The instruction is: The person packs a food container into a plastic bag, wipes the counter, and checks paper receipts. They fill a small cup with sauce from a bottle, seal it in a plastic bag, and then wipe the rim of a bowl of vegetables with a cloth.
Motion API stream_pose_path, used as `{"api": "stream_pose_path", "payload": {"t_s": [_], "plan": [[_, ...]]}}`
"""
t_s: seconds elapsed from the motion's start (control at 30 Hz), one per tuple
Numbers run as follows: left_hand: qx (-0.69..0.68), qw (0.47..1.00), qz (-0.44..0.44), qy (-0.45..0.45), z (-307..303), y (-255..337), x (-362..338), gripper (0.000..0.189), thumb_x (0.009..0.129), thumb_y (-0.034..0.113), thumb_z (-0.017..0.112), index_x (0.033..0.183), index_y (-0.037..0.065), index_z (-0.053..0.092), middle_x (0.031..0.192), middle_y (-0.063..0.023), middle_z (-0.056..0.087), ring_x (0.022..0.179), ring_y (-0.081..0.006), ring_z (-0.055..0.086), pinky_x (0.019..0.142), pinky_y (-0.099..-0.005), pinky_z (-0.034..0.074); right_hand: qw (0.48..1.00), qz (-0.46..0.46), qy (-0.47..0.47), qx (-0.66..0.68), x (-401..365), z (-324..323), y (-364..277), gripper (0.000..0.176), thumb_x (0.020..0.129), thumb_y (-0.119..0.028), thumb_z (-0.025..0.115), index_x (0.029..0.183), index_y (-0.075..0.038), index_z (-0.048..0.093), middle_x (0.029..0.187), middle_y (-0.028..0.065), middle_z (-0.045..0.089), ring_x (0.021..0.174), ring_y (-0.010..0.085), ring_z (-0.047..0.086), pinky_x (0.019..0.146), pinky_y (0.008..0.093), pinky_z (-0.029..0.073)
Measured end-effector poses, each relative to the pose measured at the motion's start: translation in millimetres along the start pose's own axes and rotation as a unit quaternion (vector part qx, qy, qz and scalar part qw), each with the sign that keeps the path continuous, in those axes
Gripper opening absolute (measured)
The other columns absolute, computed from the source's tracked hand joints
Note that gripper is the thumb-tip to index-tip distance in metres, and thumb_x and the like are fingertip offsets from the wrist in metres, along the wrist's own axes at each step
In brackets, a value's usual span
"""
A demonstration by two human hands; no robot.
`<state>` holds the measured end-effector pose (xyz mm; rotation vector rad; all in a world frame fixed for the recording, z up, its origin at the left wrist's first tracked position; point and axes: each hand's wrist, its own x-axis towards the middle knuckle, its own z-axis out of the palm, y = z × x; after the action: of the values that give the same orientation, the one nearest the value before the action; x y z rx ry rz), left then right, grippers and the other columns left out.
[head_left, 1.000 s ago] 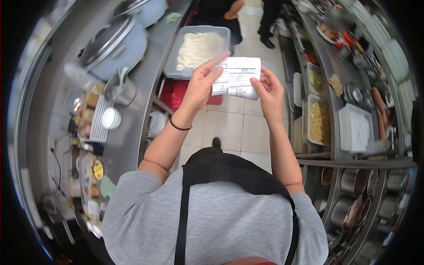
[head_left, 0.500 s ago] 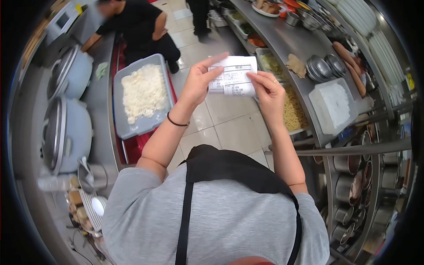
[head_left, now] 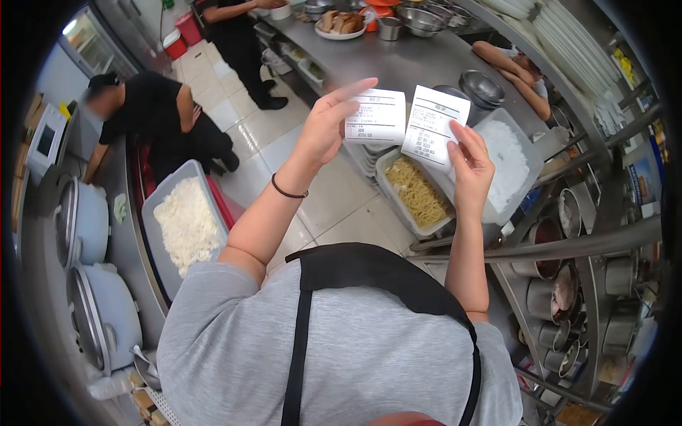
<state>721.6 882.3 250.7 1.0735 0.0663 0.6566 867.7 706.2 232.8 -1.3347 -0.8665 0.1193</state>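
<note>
Head view. 2 printed order slips, side by side, not touching, held up in front of the person.
Left hand [head_left: 323, 135]: thumb and fingers closed on the left slip [head_left: 375, 117] at its left edge.
Right hand [head_left: 470, 167]: fingertips closed on the right slip [head_left: 435, 128] at its lower corner, above the noodle tray [head_left: 415, 192].
Judgement: slips are separated and print faces the reader. Neither is set down yet.

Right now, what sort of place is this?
Probably a restaurant kitchen: a long steel counter, a tub of noodles, big rice cookers, and printed slips in the left hand and right hand.
</note>
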Motion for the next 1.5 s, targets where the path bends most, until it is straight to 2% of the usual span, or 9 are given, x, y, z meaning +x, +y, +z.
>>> {"api": "stream_pose_path", "payload": {"t_s": [0.1,0.33,0.73,0.93,1.13,1.3,1.37,1.43,1.5], "plan": [[0.022,0.999,-0.006,-0.023,22.5,-10.5,37.5,0.041,0.081,0.003,0.042,0.122,-0.003,0.044,0.111,-0.0121,0.055,0.098,-0.015,0.054,0.086,-0.0259,0.043,1.0,-0.003,0.021,-0.007,25.6,-25.6,5.9,0.031,0.077,0.004,0.056,0.106,-0.006,0.061,0.107,0.0041,0.051,0.081,0.0075,0.046,0.069,0.0185,0.042],[0.014,0.999,0.0,-0.047,60.2,-48.7,104.0,0.04,0.082,0.002,0.043,0.121,-0.003,0.044,0.111,-0.0121,0.055,0.096,-0.0144,0.056,0.084,-0.0259,0.044,0.999,-0.012,0.048,-0.015,63.2,-74.2,24.7,0.032,0.078,0.004,0.057,0.108,-0.006,0.061,0.107,0.0052,0.051,0.079,0.0076,0.046,0.066,0.0178,0.043],[-0.024,0.985,-0.077,-0.154,103.5,-102.2,195.0,0.039,0.081,0.001,0.042,0.12,-0.004,0.045,0.109,-0.012,0.056,0.095,-0.0152,0.056,0.083,-0.0265,0.044,0.975,-0.031,0.19,-0.114,73.0,-143.5,39.3,0.032,0.078,0.004,0.056,0.108,-0.006,0.06,0.108,0.0051,0.051,0.078,0.0078,0.045,0.064,0.0173,0.042],[-0.059,0.967,-0.108,-0.224,118.5,-113.2,238.5,0.041,0.08,0.0,0.04,0.121,-0.005,0.044,0.111,-0.0123,0.054,0.097,-0.0157,0.055,0.084,-0.0266,0.043,0.954,-0.015,0.258,-0.151,84.9,-150.5,32.3,0.032,0.077,0.003,0.057,0.108,-0.006,0.06,0.107,0.0045,0.051,0.078,0.0076,0.045,0.063,0.0176,0.041],[-0.02,0.972,-0.115,-0.205,105.4,-113.8,263.3,0.04,0.079,-0.003,0.04,0.119,-0.006,0.046,0.114,-0.0121,0.053,0.104,-0.0171,0.051,0.089,-0.0273,0.04,0.946,-0.025,0.268,-0.179,119.4,-137.7,28.9,0.03,0.078,0.002,0.057,0.107,-0.006,0.061,0.105,0.0045,0.052,0.079,0.0076,0.046,0.064,0.0172,0.041],[-0.024,0.973,-0.103,-0.203,66.8,-116.5,289.5,0.04,0.078,-0.005,0.04,0.117,-0.005,0.048,0.118,-0.0126,0.05,0.107,-0.0187,0.049,0.092,-0.0283,0.037,0.921,-0.162,0.251,-0.249,208.4,-140.1,-11.2,0.027,0.078,0.001,0.056,0.104,-0.005,0.061,0.1,0.0046,0.054,0.078,0.0079,0.048,0.064,0.019,0.041],[-0.03,0.973,-0.101,-0.205,54.5,-114.9,298.1,0.038,0.079,-0.004,0.041,0.116,-0.004,0.049,0.116,-0.0118,0.051,0.105,-0.0181,0.05,0.091,-0.0281,0.038,0.859,-0.269,0.274,-0.339,255.4,-142.6,-58.9,0.028,0.077,0.002,0.055,0.103,-0.005,0.062,0.093,0.0039,0.057,0.076,0.0082,0.049,0.063,0.0193,0.041],[-0.028,0.974,-0.114,-0.192,43.0,-114.9,305.5,0.036,0.08,-0.004,0.041,0.115,-0.004,0.05,0.114,-0.0113,0.052,0.103,-0.017,0.051,0.088,-0.0272,0.039,0.85,-0.345,0.296,-0.267,301.6,-149.8,-96.5,0.027,0.077,0.001,0.056,0.102,-0.005,0.062,0.089,0.0032,0.058,0.076,0.0079,0.048,0.062,0.0184,0.04],[-0.036,0.974,-0.113,-0.193,34.0,-114.7,310.9,0.035,0.081,-0.003,0.04,0.114,-0.004,0.05,0.111,-0.0109,0.053,0.101,-0.0164,0.052,0.086,-0.0265,0.041,0.845,-0.34,0.302,-0.28,339.0,-162.2,-116.1,0.027,0.077,-0.001,0.057,0.104,-0.002,0.061,0.092,0.0045,0.059,0.073,0.0086,0.05,0.068,0.0191,0.041]]}}
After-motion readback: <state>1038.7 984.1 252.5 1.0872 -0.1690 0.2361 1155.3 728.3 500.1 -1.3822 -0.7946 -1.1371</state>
